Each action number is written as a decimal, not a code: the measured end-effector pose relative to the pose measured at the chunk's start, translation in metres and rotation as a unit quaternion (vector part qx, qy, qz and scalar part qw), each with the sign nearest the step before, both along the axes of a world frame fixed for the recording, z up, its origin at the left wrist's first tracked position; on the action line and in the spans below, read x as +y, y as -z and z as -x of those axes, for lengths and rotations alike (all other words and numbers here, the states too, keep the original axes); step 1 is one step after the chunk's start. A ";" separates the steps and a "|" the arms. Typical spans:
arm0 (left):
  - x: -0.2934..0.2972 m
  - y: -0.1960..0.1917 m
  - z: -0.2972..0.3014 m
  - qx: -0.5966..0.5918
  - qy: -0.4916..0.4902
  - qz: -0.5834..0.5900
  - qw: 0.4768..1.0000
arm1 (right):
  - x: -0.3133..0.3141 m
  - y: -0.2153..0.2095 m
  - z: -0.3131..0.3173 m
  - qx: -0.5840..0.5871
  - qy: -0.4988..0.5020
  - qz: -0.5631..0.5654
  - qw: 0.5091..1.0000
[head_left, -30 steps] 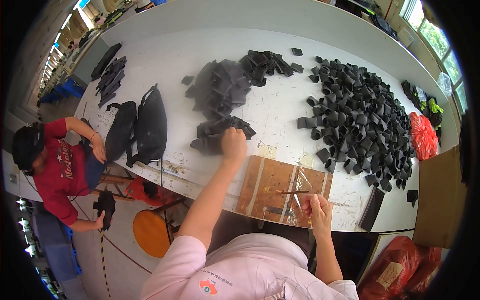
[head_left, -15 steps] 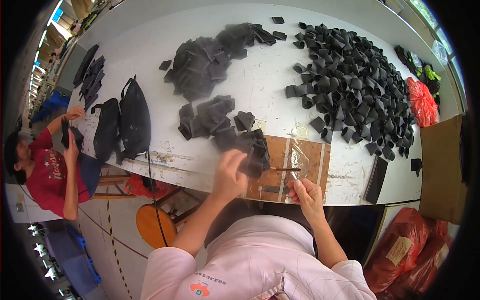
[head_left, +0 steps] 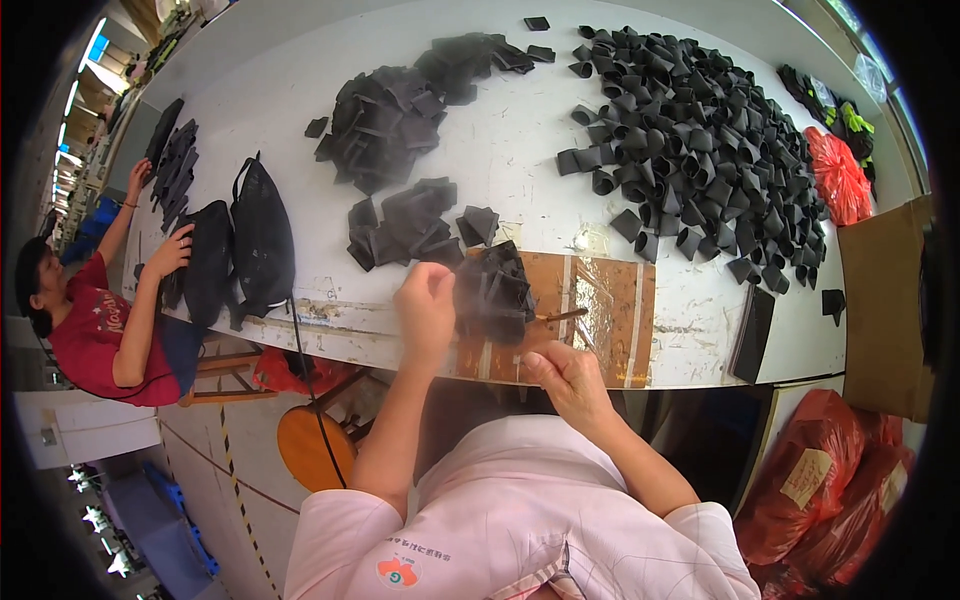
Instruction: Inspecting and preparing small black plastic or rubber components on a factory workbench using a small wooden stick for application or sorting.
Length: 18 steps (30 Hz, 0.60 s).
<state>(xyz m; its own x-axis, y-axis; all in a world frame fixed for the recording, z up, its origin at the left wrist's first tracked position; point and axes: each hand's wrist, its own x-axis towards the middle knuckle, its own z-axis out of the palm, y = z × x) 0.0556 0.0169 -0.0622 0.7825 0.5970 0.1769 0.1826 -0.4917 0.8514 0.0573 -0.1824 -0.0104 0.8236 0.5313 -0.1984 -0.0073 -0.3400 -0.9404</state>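
Note:
At the left edge of a stack of flat black fabric pieces (head_left: 497,300), my left hand (head_left: 426,305) has its fingers curled and drawn together. Whether a piece is pinched in them cannot be seen. My right hand (head_left: 572,383) is closed over the near edge of a brown board (head_left: 610,350) with clear tape strips. What it grips, if anything, is hidden. A thin brown stick (head_left: 562,316) lies on the board between the stack and my right hand. Beyond my left hand is a loose pile of flat black pieces (head_left: 410,220).
A big heap of black rolled loops (head_left: 700,150) covers the table's right side. Another flat pile (head_left: 385,120) lies farther back. Black bags (head_left: 262,235) stand at the left, by a co-worker in red (head_left: 100,345). A cardboard box (head_left: 880,310) stands at the right.
My left hand has drawn back left from above the stack. The right hand has moved left and nearer me; the silvery tool seen in it is out of sight. The co-worker's hands have shifted.

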 end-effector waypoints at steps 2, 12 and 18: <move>0.010 0.004 0.005 -0.019 0.003 0.029 0.999 | 0.020 0.000 0.003 -0.040 0.041 0.025 0.998; -0.010 -0.008 0.006 0.003 0.016 -0.059 0.998 | 0.043 0.021 0.000 -0.043 0.028 0.039 0.998; -0.023 -0.002 -0.015 0.159 0.023 -0.208 0.965 | 0.022 0.026 0.006 0.033 0.020 0.044 0.998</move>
